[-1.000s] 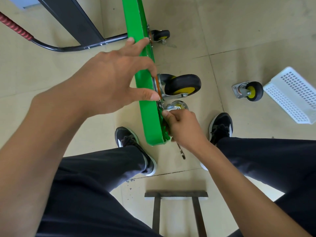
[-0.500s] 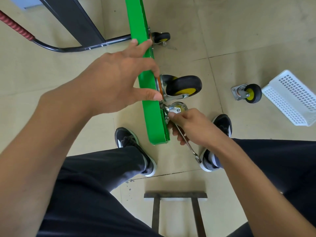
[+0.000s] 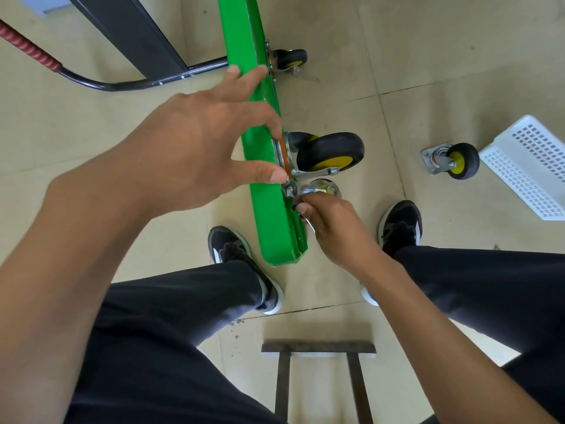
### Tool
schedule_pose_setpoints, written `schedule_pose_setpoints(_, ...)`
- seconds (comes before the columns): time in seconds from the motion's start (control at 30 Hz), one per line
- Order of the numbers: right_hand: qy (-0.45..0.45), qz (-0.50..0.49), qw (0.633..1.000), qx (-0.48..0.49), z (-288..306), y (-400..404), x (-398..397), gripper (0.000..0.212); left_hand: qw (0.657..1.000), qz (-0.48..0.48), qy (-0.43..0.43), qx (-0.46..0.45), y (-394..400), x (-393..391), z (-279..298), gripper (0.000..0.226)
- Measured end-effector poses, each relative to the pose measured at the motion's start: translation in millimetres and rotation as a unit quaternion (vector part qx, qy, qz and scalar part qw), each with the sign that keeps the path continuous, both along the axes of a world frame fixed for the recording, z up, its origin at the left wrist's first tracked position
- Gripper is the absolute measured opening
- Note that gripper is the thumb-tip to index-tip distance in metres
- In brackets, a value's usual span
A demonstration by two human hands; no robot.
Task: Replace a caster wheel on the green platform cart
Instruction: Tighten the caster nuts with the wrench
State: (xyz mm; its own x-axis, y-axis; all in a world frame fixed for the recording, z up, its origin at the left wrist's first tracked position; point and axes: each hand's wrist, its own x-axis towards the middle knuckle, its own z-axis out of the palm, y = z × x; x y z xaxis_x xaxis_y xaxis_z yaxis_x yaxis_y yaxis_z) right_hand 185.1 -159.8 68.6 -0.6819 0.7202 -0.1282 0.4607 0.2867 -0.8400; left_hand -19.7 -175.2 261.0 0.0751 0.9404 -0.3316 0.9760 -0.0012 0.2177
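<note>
The green platform cart [image 3: 269, 215] stands on its edge on the floor. A black caster with a yellow hub [image 3: 330, 153] juts from its underside. My left hand [image 3: 198, 148] spans the deck edge, thumb and forefinger pinching the caster's mounting plate [image 3: 282, 154]. My right hand [image 3: 333, 228] grips a metal wrench [image 3: 310, 223] at a bolt just below that plate; most of the wrench is hidden in my fist. Another caster [image 3: 289, 59] is mounted farther along the cart. A loose caster [image 3: 452, 160] lies on the floor to the right.
A white perforated basket [image 3: 529, 166] lies right of the loose caster. The cart's black handle with red grip [image 3: 46, 61] curves across the top left. A dark metal frame [image 3: 318, 371] stands between my legs. My shoes flank the cart's near end.
My right hand has swung the wrench from pointing down-right back up close against the cart, so its shaft is now hidden in my fist. My left hand kept its hold.
</note>
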Motion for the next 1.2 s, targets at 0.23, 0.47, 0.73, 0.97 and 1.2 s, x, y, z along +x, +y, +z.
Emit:
schedule_pose_setpoints(0.23, -0.007, -0.008, 1.0, -0.001, -4.9, 1.1, -5.3, 0.029, 1.0, 0.003, 0.001, 0.002, -0.1, -0.4, 0.1, 0.068)
schedule_pose_setpoints(0.47, -0.004, -0.013, 1.0, 0.018, -6.1, -0.2, -5.7, 0.044, 1.0, -0.002, -0.003, 0.01, -1.0, -1.2, -1.1, 0.066)
schedule_pose_setpoints(0.73, 0.022, -0.018, 1.0, 0.011, -7.9, -3.8, -7.1, 0.033, 1.0, -0.003, -0.005, 0.01, -0.3, -1.6, -1.2, 0.065)
schedule_pose_setpoints(0.97, 0.053, -0.042, 0.998, 0.008, -6.8, -11.6, -7.5, 0.032, 1.0, -0.005, 0.001, 0.011, -0.2, -0.7, -1.4, 0.065)
schedule_pose_setpoints(1.2, 0.04, -0.038, 0.998, 0.004, 1.9, -19.1, -9.8, 0.026, 1.0, -0.008, 0.003, 0.016, -0.5, -2.6, -3.3, 0.063)
